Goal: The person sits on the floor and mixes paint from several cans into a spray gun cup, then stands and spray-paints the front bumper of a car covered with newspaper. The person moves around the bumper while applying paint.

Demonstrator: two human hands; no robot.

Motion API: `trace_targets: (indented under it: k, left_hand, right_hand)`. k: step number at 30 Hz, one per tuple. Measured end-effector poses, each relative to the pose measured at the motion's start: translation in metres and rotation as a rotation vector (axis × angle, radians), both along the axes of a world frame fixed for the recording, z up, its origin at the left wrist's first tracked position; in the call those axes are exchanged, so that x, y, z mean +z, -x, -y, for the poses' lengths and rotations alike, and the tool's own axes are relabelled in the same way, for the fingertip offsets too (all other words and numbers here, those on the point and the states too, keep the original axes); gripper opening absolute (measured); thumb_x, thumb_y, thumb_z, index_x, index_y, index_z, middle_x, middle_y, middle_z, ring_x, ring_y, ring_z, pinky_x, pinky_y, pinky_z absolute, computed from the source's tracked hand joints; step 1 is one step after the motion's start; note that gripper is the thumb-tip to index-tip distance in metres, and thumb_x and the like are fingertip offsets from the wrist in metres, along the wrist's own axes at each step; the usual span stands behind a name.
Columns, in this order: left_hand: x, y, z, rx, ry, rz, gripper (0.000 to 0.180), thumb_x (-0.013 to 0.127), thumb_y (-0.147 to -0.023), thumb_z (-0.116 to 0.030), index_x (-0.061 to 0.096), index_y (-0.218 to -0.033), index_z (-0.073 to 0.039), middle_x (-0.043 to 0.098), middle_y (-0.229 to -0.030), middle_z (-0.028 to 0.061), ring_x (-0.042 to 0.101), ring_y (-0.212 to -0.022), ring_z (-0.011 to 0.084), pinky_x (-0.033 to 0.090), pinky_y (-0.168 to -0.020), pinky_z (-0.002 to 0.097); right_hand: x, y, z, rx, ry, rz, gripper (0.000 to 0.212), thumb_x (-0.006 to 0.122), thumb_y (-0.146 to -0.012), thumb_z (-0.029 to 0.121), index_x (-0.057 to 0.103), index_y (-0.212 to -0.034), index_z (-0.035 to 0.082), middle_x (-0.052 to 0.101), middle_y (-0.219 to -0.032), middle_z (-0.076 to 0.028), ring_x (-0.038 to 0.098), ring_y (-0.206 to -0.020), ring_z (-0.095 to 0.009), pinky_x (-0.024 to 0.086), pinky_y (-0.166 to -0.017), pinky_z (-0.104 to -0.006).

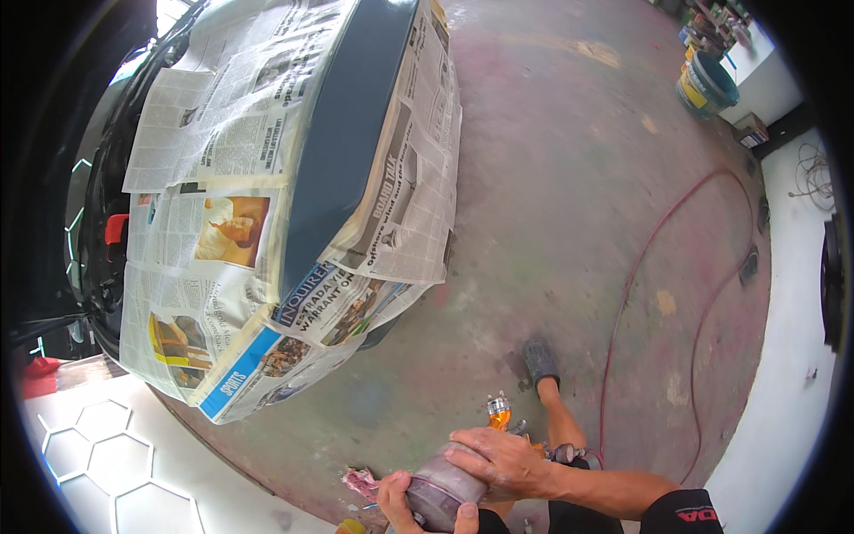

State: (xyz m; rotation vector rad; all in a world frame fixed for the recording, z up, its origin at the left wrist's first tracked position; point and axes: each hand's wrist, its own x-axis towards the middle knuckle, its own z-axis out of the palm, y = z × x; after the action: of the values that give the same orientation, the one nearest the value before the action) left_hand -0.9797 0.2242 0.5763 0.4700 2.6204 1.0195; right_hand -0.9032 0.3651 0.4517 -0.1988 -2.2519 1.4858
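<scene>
At the lower edge I hold a spray gun (499,414) with an orange body and silver nozzle, tilted so its nozzle points away from me. Its paint-stained greyish cup (442,485) lies between my hands. My left hand (398,504) is closed around the near end of the cup, thumb and fingers on opposite sides. My right hand (507,461) wraps over the cup where it meets the gun, and its palm hides part of the gun. Ahead on the left stands a car panel (342,133) with a dark blue-grey bare strip, masked around with newspaper sheets (205,160).
A red hose (623,303) loops across the stained concrete floor (534,178) at the right. A teal bucket (707,84) stands by the wall at the far right. Near my left hand is a pinkish crumpled rag (362,482). My shoe (540,360) is on the floor.
</scene>
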Motion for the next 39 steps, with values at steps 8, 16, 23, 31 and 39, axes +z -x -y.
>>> trace_targets:
  k: [8, 16, 23, 31, 39]
  left_hand:
    - [0.011, 0.001, -0.04, -0.05, -0.003, -0.111, 0.098, 0.098, -0.073, -0.041, 0.057, -0.154, -0.003, 0.058, -0.149, 0.0207, 0.052, -0.141, 0.0388, 0.04, -0.122, 0.0532]
    - [0.038, 0.004, -0.107, 0.065, -0.02, -0.164, 0.091, 0.094, -0.076, -0.047, 0.061, -0.149, -0.003, 0.061, -0.143, 0.0215, 0.057, -0.135, 0.0406, 0.033, -0.127, 0.0588]
    - [0.072, 0.013, -0.154, -0.043, 0.028, -0.323, 0.085, 0.093, -0.072, -0.04, 0.066, -0.145, -0.004, 0.064, -0.14, 0.0224, 0.06, -0.133, 0.0423, 0.025, -0.13, 0.0636]
    - [0.124, 0.006, -0.189, -0.025, -0.078, -0.232, 0.09, 0.096, -0.07, -0.033, 0.062, -0.149, -0.005, 0.063, -0.142, 0.0235, 0.06, -0.132, 0.0435, 0.038, -0.12, 0.0575]
    - [0.186, 0.017, -0.172, -0.427, -0.094, -0.458, 0.094, 0.1, -0.078, -0.051, 0.064, -0.151, -0.005, 0.063, -0.144, 0.0291, 0.067, -0.119, 0.0446, 0.057, -0.097, 0.0513]
  right_hand:
    - [0.008, 0.005, -0.041, 0.055, 0.026, -0.011, 0.065, 0.073, -0.093, 0.013, 0.053, -0.156, 0.015, 0.066, -0.142, -0.019, 0.074, -0.119, -0.038, 0.063, -0.099, -0.046]
    - [0.033, 0.018, -0.091, 0.042, -0.004, -0.041, 0.071, 0.077, -0.091, 0.017, 0.051, -0.157, 0.012, 0.066, -0.142, -0.02, 0.073, -0.119, -0.039, 0.063, -0.1, -0.0466]
    - [0.082, 0.025, -0.141, -0.016, 0.017, -0.056, 0.069, 0.079, -0.09, 0.017, 0.054, -0.155, 0.012, 0.067, -0.14, -0.02, 0.074, -0.117, -0.038, 0.064, -0.098, -0.046]
    - [0.124, 0.021, -0.171, -0.053, -0.033, -0.092, 0.07, 0.081, -0.088, 0.017, 0.056, -0.153, 0.011, 0.067, -0.14, -0.019, 0.074, -0.118, -0.036, 0.064, -0.099, -0.0444]
    - [0.181, 0.014, -0.185, 0.109, 0.101, -0.104, 0.083, 0.093, -0.08, 0.029, 0.056, -0.153, 0.011, 0.067, -0.142, -0.017, 0.074, -0.122, -0.037, 0.064, -0.097, -0.0444]
